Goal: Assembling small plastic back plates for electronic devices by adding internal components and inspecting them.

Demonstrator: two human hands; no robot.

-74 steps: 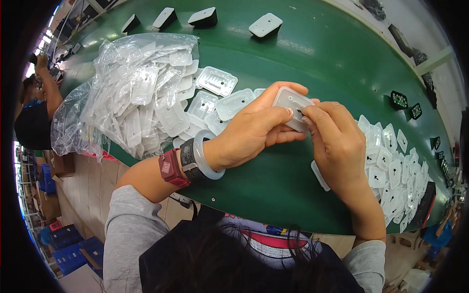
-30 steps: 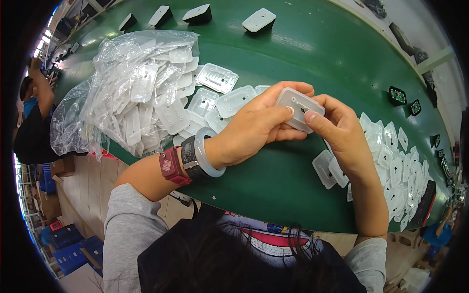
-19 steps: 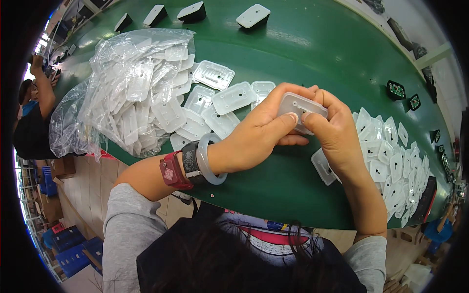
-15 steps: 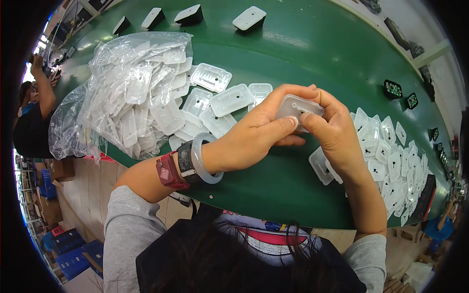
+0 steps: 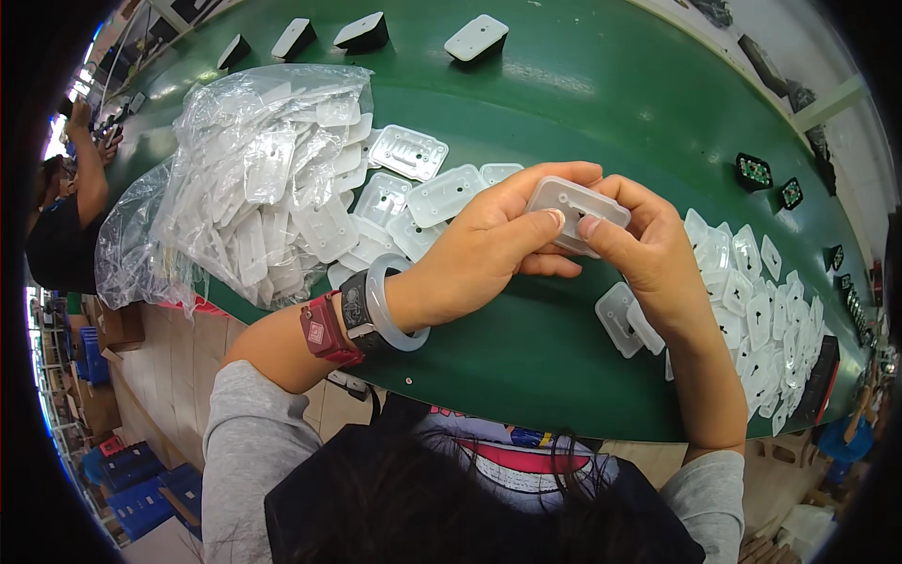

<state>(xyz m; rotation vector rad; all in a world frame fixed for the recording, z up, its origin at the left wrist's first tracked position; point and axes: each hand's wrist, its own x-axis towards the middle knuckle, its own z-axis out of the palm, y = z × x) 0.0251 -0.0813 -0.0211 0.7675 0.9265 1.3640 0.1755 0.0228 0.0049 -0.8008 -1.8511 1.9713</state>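
Observation:
Between both hands, above the green table (image 5: 526,348), is a translucent white plastic cover (image 5: 564,195) with rounded corners. My left hand (image 5: 498,230) grips its left end, thumb on top and fingers beneath. My right hand (image 5: 648,249) holds its right end, the thumb pressing near the middle, where a small dark spot shows beside the thumb tip. What that spot is, I cannot make out. Several loose covers (image 5: 446,195) lie beyond my left wrist, beside a clear plastic bag (image 5: 202,188) heaped with more. A pile of covers with dark centres (image 5: 756,315) lies right of my right forearm.
A few covers (image 5: 615,320) lie apart, left of my right wrist. Black wedge-shaped housings with white tops (image 5: 476,38) stand along the far side. Dark modules with green boards (image 5: 754,172) sit at the right. Another person (image 5: 66,235) works at the far left; blue crates (image 5: 141,503) stand below.
The held cover has shifted and tilted slightly, its right end lower. My left thumb has slid back a little along the cover's near edge. Both hands keep their hold.

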